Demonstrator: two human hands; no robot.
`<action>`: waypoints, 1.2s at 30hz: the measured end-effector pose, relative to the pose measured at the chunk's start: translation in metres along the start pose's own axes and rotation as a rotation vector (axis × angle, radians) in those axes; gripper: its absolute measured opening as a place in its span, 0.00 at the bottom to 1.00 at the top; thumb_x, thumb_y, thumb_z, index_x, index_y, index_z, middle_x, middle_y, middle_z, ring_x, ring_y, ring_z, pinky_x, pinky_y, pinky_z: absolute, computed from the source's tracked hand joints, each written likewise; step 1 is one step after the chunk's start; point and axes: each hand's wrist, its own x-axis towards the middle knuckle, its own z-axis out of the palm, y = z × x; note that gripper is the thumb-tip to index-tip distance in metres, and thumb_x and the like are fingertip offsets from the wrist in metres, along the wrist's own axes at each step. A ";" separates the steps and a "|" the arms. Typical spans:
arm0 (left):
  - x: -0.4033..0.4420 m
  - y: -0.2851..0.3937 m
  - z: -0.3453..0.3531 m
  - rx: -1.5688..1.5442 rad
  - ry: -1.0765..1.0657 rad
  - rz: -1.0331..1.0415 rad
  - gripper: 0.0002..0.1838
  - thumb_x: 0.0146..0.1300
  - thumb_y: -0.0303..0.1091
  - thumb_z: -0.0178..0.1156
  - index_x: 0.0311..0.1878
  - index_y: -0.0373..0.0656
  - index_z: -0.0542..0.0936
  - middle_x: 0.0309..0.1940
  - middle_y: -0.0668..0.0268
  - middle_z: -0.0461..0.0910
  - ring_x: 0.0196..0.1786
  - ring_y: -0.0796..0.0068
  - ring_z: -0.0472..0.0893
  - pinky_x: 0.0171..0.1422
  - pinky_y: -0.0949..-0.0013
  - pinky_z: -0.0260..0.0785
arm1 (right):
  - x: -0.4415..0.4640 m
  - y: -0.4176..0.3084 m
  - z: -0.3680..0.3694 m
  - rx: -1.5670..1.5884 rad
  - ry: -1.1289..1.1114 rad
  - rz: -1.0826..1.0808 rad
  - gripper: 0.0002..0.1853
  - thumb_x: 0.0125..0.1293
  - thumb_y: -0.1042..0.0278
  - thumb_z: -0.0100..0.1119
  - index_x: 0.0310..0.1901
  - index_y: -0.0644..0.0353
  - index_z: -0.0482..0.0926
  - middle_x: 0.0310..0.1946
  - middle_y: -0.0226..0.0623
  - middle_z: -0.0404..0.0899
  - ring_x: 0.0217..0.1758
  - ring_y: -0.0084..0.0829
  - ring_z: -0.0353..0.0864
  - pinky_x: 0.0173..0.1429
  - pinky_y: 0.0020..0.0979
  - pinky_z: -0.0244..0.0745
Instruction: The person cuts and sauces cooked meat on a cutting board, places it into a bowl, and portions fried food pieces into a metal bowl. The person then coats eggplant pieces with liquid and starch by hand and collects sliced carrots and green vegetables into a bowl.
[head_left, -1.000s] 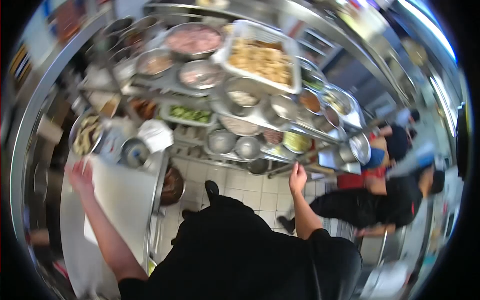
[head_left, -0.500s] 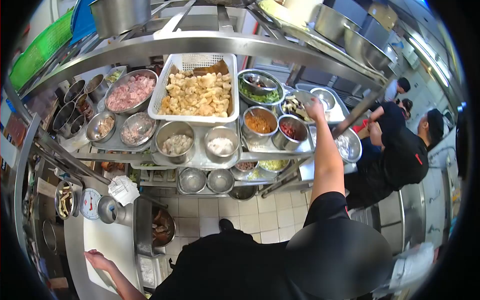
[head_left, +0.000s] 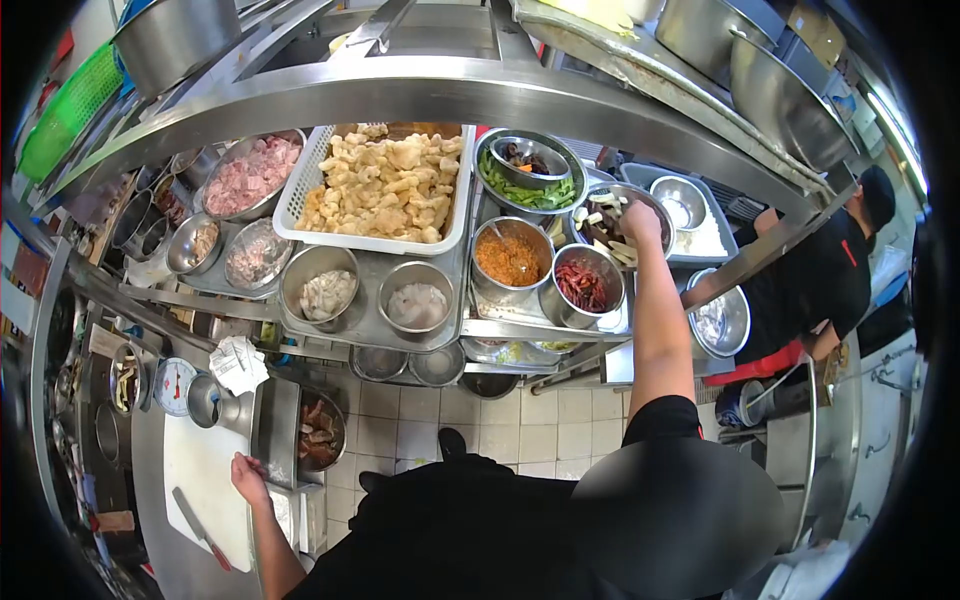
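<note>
At the right of the rack, a steel bowl (head_left: 632, 193) holds dark and pale pieces (head_left: 606, 222), and the right hand (head_left: 642, 222) reaches over its rim. The fingers point down and look bent, their tips lost among the contents, so I cannot tell how wide they are spread or whether they have hold of a piece. Judging by this, the reach itself is made; no piece shows above the rim, and plenty remain in the bowl.

Just beside it stand a small bowl (head_left: 685, 212) on one side and, nearer the body, a pot of chillies (head_left: 580, 287). Beyond the chillies is orange paste (head_left: 507, 258); greens (head_left: 542, 195) lie behind. Farther left, a white basket (head_left: 455, 225) is heaped with fried pieces (head_left: 390, 185).

Well apart, the left hand (head_left: 249, 478) is at the edge of the board (head_left: 210, 465), fingers loosely curled; nothing shows in it, though its palm is hidden. A knife (head_left: 200, 528) lies on the board, untouched. Past the board's far end sits a scale (head_left: 177, 387).
</note>
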 end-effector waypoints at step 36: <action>0.152 0.022 -0.184 -0.169 0.421 0.207 0.15 0.72 0.39 0.50 0.53 0.40 0.77 0.43 0.61 0.81 0.35 0.71 0.78 0.37 0.69 0.74 | -0.253 -0.164 -0.050 0.678 0.459 -0.427 0.18 0.72 0.56 0.54 0.37 0.67 0.79 0.27 0.41 0.82 0.29 0.31 0.80 0.38 0.34 0.73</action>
